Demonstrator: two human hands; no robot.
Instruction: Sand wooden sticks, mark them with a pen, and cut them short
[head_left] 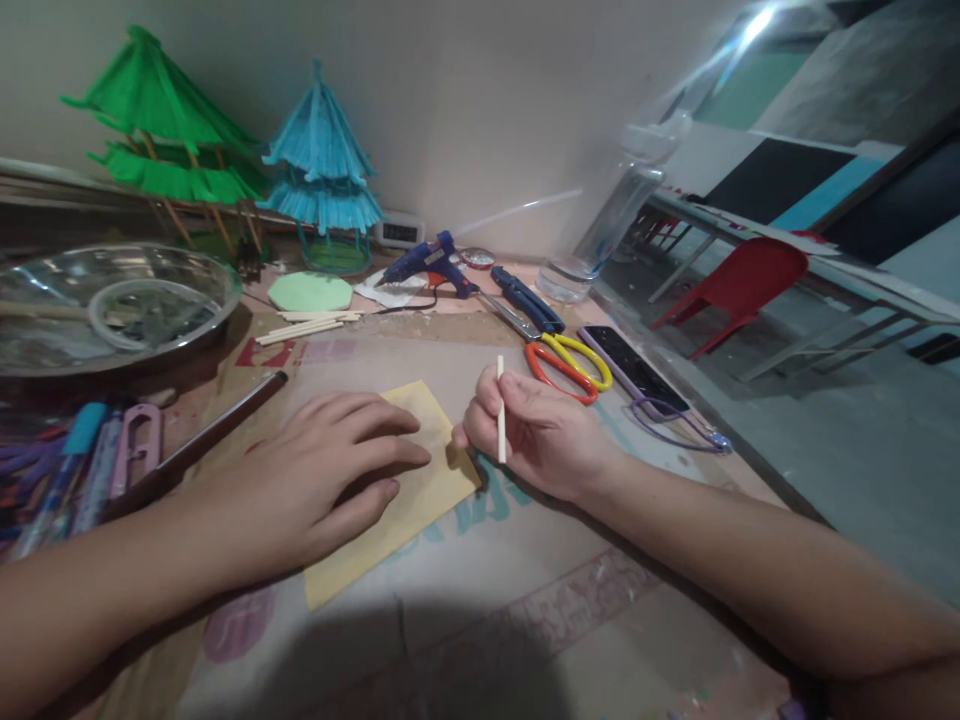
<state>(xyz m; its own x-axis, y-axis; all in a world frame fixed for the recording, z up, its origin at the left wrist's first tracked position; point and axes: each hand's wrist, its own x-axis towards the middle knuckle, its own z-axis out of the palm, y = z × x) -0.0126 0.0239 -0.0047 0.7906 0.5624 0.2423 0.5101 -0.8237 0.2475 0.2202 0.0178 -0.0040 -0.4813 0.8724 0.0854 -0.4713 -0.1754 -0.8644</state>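
Note:
My left hand (341,475) lies flat with its fingers spread on a yellow square of paper (375,555). Between the thumb and fingers of my right hand (536,425) a short pale wooden stick (501,420) is pinched, standing nearly upright. That hand is just off the right corner of the paper, its little finger close to the sheet. Several similar sticks (304,328) rest farther back, in front of a pale green paper octagon (310,292). Scissors with red and yellow handles (574,365) lie just beyond my right hand.
Behind are a blue glue gun (431,262), a dark blue cutter (527,298), a phone (634,370) and a clear bottle (611,220). Green (169,130) and blue (322,165) paper-roofed models stand by the wall. At left are a metal basin (217,320), pens (79,450) and a brown marker (225,425).

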